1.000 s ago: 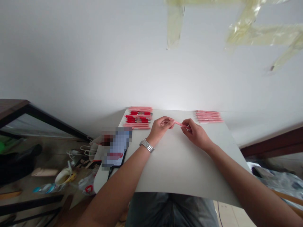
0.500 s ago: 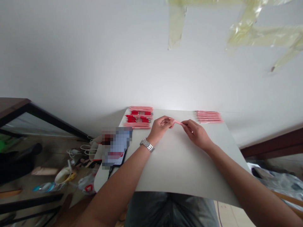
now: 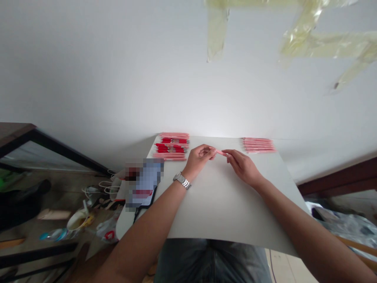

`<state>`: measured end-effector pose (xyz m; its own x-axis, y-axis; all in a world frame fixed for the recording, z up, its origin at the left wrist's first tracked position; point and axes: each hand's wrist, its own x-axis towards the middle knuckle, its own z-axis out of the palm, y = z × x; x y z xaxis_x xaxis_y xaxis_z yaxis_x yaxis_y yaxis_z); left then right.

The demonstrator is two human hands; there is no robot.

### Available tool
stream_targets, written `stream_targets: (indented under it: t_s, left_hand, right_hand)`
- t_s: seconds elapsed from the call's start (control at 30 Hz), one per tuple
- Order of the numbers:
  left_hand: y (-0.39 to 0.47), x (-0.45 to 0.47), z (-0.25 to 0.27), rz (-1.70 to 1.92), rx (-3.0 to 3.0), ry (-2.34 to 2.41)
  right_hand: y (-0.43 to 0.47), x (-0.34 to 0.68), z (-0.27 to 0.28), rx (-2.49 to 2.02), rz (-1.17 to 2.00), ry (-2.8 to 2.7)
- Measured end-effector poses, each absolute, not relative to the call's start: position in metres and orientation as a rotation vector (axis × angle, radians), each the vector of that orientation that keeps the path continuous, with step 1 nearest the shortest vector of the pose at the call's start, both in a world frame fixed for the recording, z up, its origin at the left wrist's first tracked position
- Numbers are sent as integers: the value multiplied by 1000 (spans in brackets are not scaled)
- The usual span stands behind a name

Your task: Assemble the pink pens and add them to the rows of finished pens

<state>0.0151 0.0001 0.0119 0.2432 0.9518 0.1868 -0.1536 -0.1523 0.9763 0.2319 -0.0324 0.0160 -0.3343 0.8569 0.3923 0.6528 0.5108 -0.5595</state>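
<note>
Between both hands, above the white table (image 3: 218, 204), is a slim pink pen (image 3: 220, 152). My left hand (image 3: 202, 154), with a metal watch (image 3: 182, 180) on its wrist, pinches the pen's left end. At its right end, the fingers of my right hand (image 3: 241, 165) are closed round the tip. Fingers cover both ends of the pen. To the left lies a stack of pink pens (image 3: 171, 156), with several red pens (image 3: 172, 148) among them. A row of pink pens (image 3: 259, 145) rests near the table's back right.
A phone (image 3: 147, 182), partly pixelated, lies at the table's left edge with a cable. The wall (image 3: 147, 78) borders the table's back. On the floor to the left are a cup (image 3: 77, 221), a plastic bottle (image 3: 55, 234) and bags. Plastic wrap (image 3: 350, 224) lies at the right.
My right fingers have shifted slightly on the pen's right end, with the index finger now stretched further along it. The left hand keeps its pinch. The view has moved slightly.
</note>
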Motion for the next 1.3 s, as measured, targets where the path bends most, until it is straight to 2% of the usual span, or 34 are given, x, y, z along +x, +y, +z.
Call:
stream_targets:
  t_s: [0.57, 1.3]
  left_hand:
    - [0, 16, 12, 1202, 1337, 846]
    - [11, 7, 9, 1437, 1222, 950]
  right_hand:
    - [-31, 234, 11, -1273, 393, -2033]
    - [-30, 240, 12, -1359, 423, -1977]
